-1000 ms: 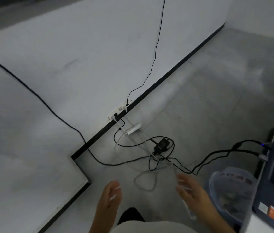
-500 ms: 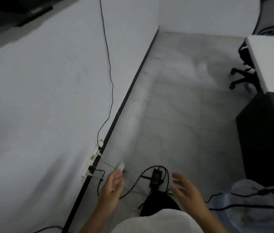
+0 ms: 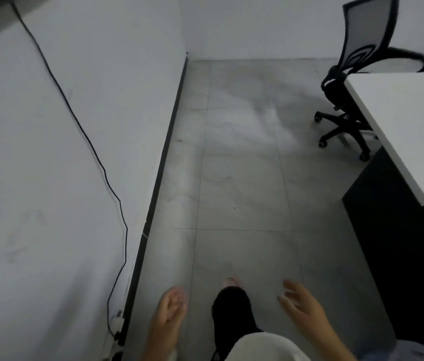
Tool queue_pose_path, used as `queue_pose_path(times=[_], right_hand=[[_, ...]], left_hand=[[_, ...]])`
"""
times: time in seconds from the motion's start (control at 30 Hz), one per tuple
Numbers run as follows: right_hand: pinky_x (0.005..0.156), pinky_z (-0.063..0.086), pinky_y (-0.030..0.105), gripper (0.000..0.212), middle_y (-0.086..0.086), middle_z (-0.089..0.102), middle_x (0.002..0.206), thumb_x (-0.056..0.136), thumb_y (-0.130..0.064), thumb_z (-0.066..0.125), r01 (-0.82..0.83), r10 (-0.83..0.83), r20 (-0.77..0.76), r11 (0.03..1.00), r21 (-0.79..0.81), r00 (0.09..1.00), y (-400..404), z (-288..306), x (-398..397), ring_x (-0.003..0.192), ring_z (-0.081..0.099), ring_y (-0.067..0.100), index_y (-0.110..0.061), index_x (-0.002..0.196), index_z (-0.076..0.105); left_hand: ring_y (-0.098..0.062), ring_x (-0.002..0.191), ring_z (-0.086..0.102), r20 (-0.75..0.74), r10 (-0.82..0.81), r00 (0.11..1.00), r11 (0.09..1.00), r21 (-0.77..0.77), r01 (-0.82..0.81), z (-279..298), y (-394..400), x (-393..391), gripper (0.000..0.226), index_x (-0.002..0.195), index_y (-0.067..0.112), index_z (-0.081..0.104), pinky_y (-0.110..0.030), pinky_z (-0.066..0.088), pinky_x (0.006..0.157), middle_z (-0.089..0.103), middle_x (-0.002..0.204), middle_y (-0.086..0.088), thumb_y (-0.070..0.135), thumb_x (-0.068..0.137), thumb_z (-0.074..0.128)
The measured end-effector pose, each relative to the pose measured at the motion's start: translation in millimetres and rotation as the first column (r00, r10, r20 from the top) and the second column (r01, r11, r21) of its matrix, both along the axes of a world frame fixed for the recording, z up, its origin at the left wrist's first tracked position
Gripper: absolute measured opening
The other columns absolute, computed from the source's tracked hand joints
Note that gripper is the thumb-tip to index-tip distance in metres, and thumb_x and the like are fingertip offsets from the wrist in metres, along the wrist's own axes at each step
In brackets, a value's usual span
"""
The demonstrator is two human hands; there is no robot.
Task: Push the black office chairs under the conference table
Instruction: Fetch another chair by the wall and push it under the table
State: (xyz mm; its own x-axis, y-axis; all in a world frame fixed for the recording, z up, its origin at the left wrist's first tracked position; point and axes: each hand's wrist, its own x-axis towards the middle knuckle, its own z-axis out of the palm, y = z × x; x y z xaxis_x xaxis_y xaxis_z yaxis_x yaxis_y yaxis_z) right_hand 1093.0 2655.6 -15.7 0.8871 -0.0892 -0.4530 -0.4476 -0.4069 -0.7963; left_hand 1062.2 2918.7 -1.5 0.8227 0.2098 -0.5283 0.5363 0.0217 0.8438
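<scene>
- Two bare hands are showing at the bottom of the head view, both holding nothing.
- Left hand (image 3: 170,307) is hanging over the floor (image 3: 242,194) near the baseboard (image 3: 165,157), fingers loosely curled, touching nothing.
- Right hand (image 3: 300,304) is reaching forward over the floor tiles, fingers spread and relaxed, also touching nothing.
- Black office chair (image 3: 349,82) is sitting at the upper right, well apart from both hands. Mesh back is standing upright above the table line; its seat looks tucked partly under the table edge, and its star base with castors is sticking out onto the floor.
- Second dark curved shape is peeking in at the far right edge behind the table; too cropped to tell what it is.
- Conference table (image 3: 414,121) is running along the right side, white top, with a dark panel (image 3: 398,230) below it nearer the person.
- Black cable (image 3: 85,142) is running down the white wall (image 3: 49,178) on the left to plugs at the wall base near the bottom; those are blurred.
- Person's dark trouser leg (image 3: 231,311) and a foot are showing between the hands, light shirt hem below.
- Pale translucent thing is sitting at the bottom right corner, cropped and unclear.
- No readable writing, brands or labels anywhere; frame is dim and motion-blurred.
</scene>
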Motion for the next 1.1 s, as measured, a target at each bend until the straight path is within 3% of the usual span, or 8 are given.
queue_pose_path(times=[0.1,0.27,0.4,0.53,0.67,0.9,1.03,1.1], right_hand=[[0.085,0.041,0.028,0.035,0.004,0.053,0.110,0.082,-0.003,0.060,-0.034,0.033,0.064,0.999,0.012,0.997,7,30,103,0.102,0.053,0.019,-0.004,0.116,0.053],[0.068,0.043,0.003,0.032,-0.001,0.062,0.098,0.072,-0.021,0.073,0.028,-0.032,0.063,0.998,0.053,0.998,8,43,210,0.101,0.060,0.016,-0.018,0.099,0.055],[0.067,0.044,0.007,0.033,0.010,0.059,0.109,0.076,-0.003,0.067,0.028,-0.027,-0.034,0.998,0.051,0.999,20,29,292,0.098,0.060,0.006,-0.017,0.100,0.050],[0.073,0.043,0.006,0.041,0.003,0.057,0.111,0.070,-0.030,0.074,-0.009,0.007,0.050,0.999,0.042,0.999,44,31,423,0.095,0.057,-0.006,-0.024,0.102,0.050],[0.079,0.044,0.016,0.030,0.006,0.052,0.112,0.083,-0.003,0.059,0.053,-0.055,0.119,0.998,0.023,0.991,68,41,559,0.105,0.054,0.024,-0.015,0.108,0.049],[0.081,0.044,0.024,0.036,-0.004,0.063,0.102,0.070,-0.017,0.075,0.263,-0.269,0.047,0.960,0.101,0.962,71,49,694,0.101,0.059,0.013,-0.023,0.097,0.052],[0.071,0.045,0.015,0.050,-0.003,0.064,0.099,0.069,-0.008,0.075,0.361,-0.360,-0.026,0.928,0.092,0.933,57,34,770,0.081,0.057,-0.017,-0.051,0.084,0.054],[0.065,0.045,0.006,0.043,-0.014,0.066,0.096,0.063,-0.021,0.081,0.384,-0.383,-0.027,0.920,0.078,0.923,46,29,824,0.083,0.061,-0.007,-0.042,0.087,0.051]], left_hand=[[-0.015,0.095,0.055,0.097,-0.010,0.995,0.999,0.040,0.006,31,18,107,0.034,0.098,0.025,0.049,-0.011,0.046,0.071,0.058,0.113,-0.010,0.030,0.069,0.066],[-0.002,0.095,0.061,0.093,-0.050,0.994,0.998,0.048,0.046,39,32,215,0.062,0.093,0.035,0.050,-0.022,0.043,0.083,0.064,0.092,0.019,0.057,0.042,0.078],[-0.027,0.102,0.058,0.041,0.035,0.999,0.999,-0.033,-0.034,16,37,298,0.028,0.096,0.013,0.053,-0.004,0.046,0.065,0.063,0.099,-0.003,-0.005,0.077,0.061],[-0.016,0.097,0.053,0.086,-0.002,0.996,0.999,-0.040,0.005,9,48,434,0.032,0.105,0.011,0.048,-0.013,0.041,0.074,0.058,0.110,-0.013,0.003,0.079,0.064],[-0.020,0.098,0.053,0.180,-0.141,0.973,0.988,-0.031,0.149,18,56,596,0.025,0.109,0.015,0.047,-0.024,0.041,0.085,0.057,0.103,0.001,0.008,0.086,0.053],[-0.007,0.089,0.058,0.148,-0.372,0.916,0.927,0.009,0.375,14,57,795,0.026,0.111,0.010,0.046,-0.009,0.046,0.070,0.058,0.108,-0.008,0.003,0.087,0.053],[0.019,0.068,0.058,0.083,-0.392,0.916,0.920,0.018,0.392,0,41,884,0.076,0.096,0.014,0.051,0.002,0.042,0.063,0.060,0.104,-0.016,0.046,0.036,0.083],[0.023,0.065,0.055,0.081,-0.386,0.919,0.922,0.011,0.386,-8,25,941,0.053,0.098,0.008,0.051,0.003,0.041,0.063,0.058,0.110,-0.020,0.026,0.058,0.081]])
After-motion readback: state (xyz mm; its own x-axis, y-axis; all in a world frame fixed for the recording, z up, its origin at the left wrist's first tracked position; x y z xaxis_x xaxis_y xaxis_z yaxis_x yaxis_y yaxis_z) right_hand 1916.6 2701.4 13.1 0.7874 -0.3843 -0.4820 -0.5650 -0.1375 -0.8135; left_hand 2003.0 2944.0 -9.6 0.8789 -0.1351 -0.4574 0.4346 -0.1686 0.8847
